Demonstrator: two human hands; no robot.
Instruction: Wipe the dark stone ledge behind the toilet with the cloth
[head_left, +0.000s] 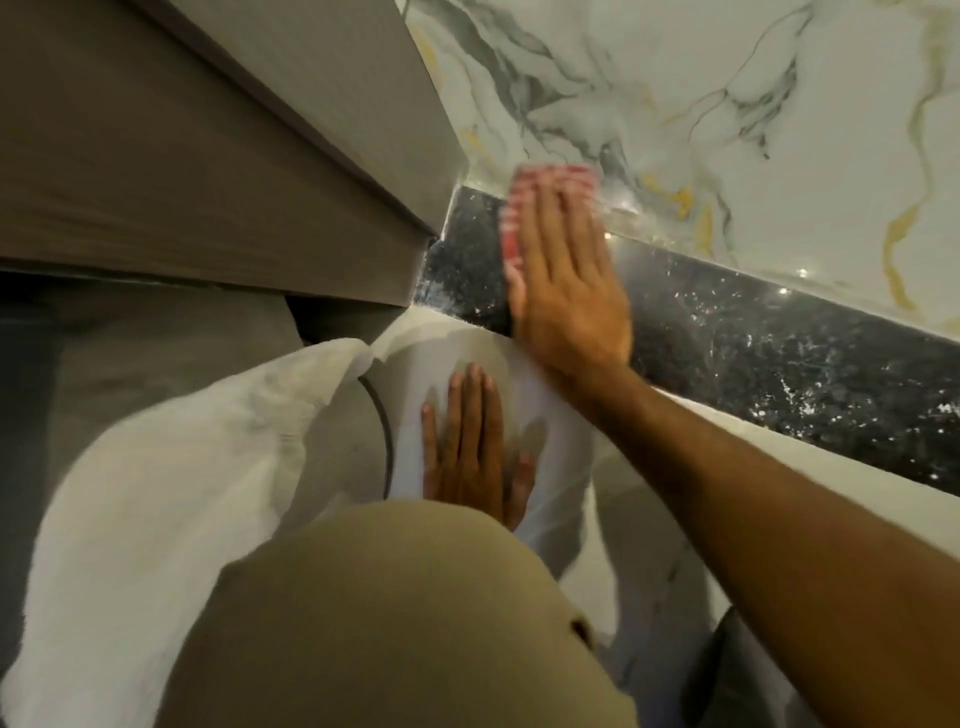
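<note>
The dark speckled stone ledge (779, 353) runs diagonally below the marble wall. A red-and-white checked cloth (511, 228) lies on the ledge's left end, close to the corner. My right hand (566, 291) presses flat on top of it with the fingers stretched out and covers most of it; the cloth shows only at the fingertips and along the left side. My left hand (467, 441) rests flat, fingers apart, on the white toilet top (415, 374) just in front of the ledge, holding nothing.
A grey-brown cabinet (208, 156) overhangs the ledge's left end and closes off that corner. The white marble wall (779, 130) rises right behind the ledge. A white towel (182, 441) lies at the left of the toilet. My beige clothing (389, 623) fills the bottom.
</note>
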